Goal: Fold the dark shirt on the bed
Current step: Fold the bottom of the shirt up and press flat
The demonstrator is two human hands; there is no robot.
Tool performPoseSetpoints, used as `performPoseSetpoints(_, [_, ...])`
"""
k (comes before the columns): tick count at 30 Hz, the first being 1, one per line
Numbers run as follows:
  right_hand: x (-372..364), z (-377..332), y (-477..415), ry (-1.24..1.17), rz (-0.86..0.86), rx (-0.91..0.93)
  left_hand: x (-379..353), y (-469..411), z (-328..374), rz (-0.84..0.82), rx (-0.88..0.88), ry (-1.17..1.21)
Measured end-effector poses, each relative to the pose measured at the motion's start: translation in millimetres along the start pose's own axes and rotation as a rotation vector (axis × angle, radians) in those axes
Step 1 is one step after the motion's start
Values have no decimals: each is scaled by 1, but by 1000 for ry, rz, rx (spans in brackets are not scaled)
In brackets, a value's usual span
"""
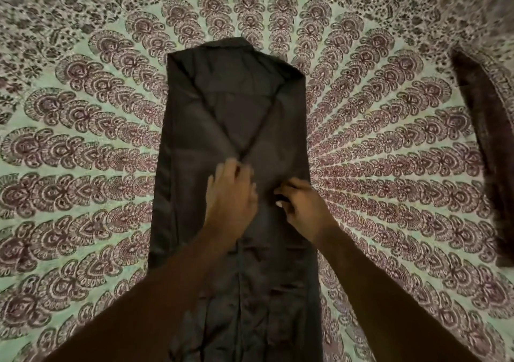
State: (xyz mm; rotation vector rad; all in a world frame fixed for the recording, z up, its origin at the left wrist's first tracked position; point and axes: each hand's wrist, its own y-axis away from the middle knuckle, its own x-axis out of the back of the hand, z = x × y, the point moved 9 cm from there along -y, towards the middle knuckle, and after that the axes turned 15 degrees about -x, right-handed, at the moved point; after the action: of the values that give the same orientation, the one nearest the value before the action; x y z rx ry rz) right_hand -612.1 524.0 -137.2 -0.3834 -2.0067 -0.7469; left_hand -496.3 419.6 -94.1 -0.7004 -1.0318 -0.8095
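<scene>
The dark shirt (233, 105) lies flat on the bed as a long narrow strip, collar at the far end, both sides folded inward so the sleeves cross in an X at its middle. My left hand (232, 192) rests palm down on the shirt just below that crossing, fingers spread. My right hand (301, 208) sits beside it to the right, fingers curled and pinching the dark fabric near the sleeve end. The shirt's lower part runs between my forearms toward me and shows several wrinkles.
The bed is covered by a green sheet with a maroon peacock-feather print (83, 153). A dark maroon cloth (484, 150) lies in a long strip at the right side of the bed, well apart from the shirt.
</scene>
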Motion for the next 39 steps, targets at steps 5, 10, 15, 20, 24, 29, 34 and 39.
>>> performPoseSetpoints(5, [10,3,-33,-164,12,-11,-26,-64,-39,-79,313,225])
performPoseSetpoints(10, [57,14,-68,-304,381,-155,-26,-67,-54,-11,406,261])
performPoseSetpoints(15, [87,10,-141,-388,391,-256,-25,-64,-48,44,265,184])
performPoseSetpoints(20, [103,0,-198,-461,324,-273,-42,-54,-48,130,41,89])
performPoseSetpoints(24, [112,7,-220,-468,361,-310,-49,-47,-48,153,-16,31])
performPoseSetpoints(29, [112,24,-247,-553,364,-464,-59,-44,-45,115,-24,-114])
performPoseSetpoints(34, [123,7,-264,-535,400,-413,-61,-44,-42,111,-37,-161])
performPoseSetpoints(39, [134,-15,-284,-350,358,-351,-63,-44,-41,95,-52,-172])
